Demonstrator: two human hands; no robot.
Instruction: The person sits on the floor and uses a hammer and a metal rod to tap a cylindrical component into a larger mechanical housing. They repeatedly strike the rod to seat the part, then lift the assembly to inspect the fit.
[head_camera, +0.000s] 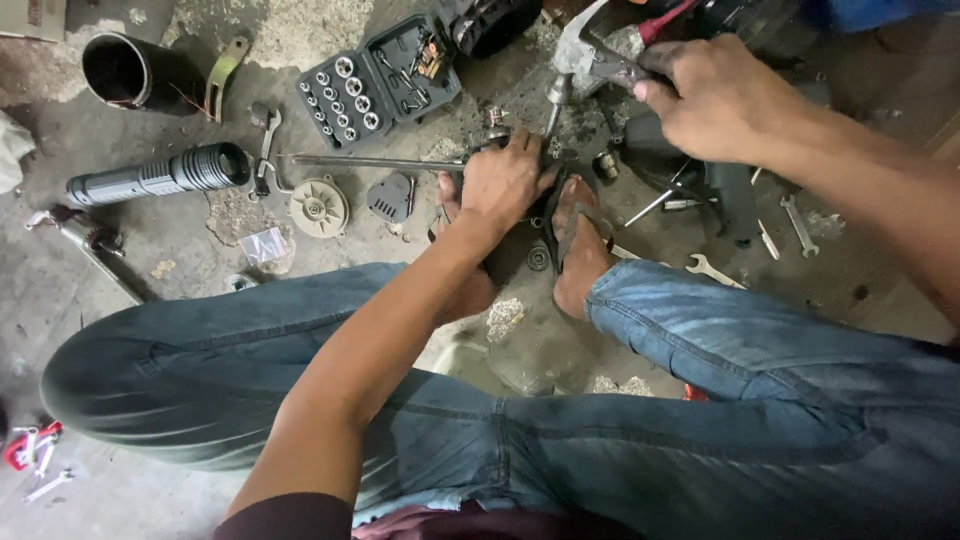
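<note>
While the person squats on the concrete floor (180, 245), a dark metal part (520, 215) sits pinned between the two sandalled feet, near frame centre. Left hand (505, 180) rests on top of this part, fingers (525, 150) clenched around it or around a small piece at its upper edge; exactly what they grip is hidden by the hand. Right hand (715, 95) is raised above and to the right, fingers closed on the handle of a hammer (585, 55), whose steel head points down-left, just above the left hand. A long metal rod (375, 161) lies on the floor, running leftward from beside the left hand.

Farther out: open black socket set case (380, 80) above the rod, sockets seated in rows. Ribbed black cylinder (160, 177) at left, black tube (125, 70) standing open-mouthed above it. Round pale fan disc (318, 207) below the rod. Open-ended wrenches (715, 270) lie right of the feet. Denim-clad knees fill the lower frame.
</note>
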